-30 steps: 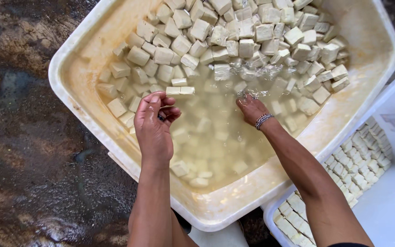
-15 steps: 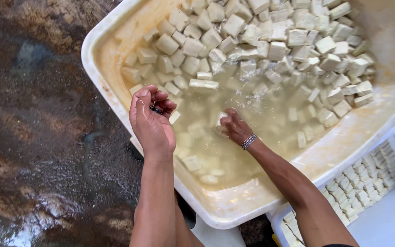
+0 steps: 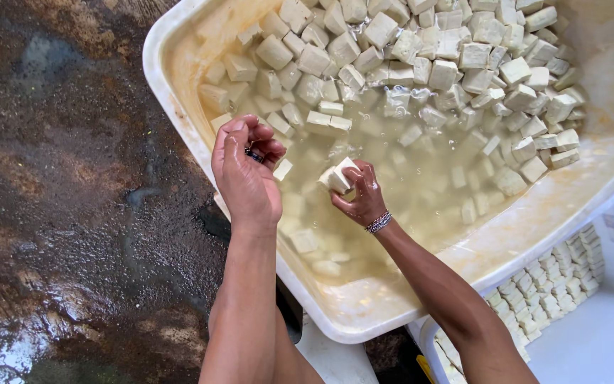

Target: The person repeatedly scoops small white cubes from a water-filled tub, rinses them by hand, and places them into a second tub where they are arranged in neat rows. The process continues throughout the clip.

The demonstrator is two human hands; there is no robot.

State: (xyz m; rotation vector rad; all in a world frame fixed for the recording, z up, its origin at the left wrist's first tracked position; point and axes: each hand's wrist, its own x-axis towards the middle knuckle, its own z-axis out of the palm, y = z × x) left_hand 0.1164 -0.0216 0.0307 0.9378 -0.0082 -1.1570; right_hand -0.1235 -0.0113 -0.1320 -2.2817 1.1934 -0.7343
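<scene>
Gripping tofu cube [image 3: 340, 176]: right hand [image 3: 361, 198] closed; left hand [image 3: 245, 173] curled, empty, over tub [image 3: 179, 99].

Tub [image 3: 179, 135] cut off at top and right edges. White crate [image 3: 605, 341] cut off right and bottom. Sunken cubes [image 3: 307, 242] blurred under cloudy water. Left hand [image 3: 246, 178] fingers [image 3: 261, 146] curled over a small dark item, unclear what.

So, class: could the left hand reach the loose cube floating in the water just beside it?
Probably yes. The left hand hovers over the tub's near edge, and the small cube floats right beside it, with only open water between them.
</scene>
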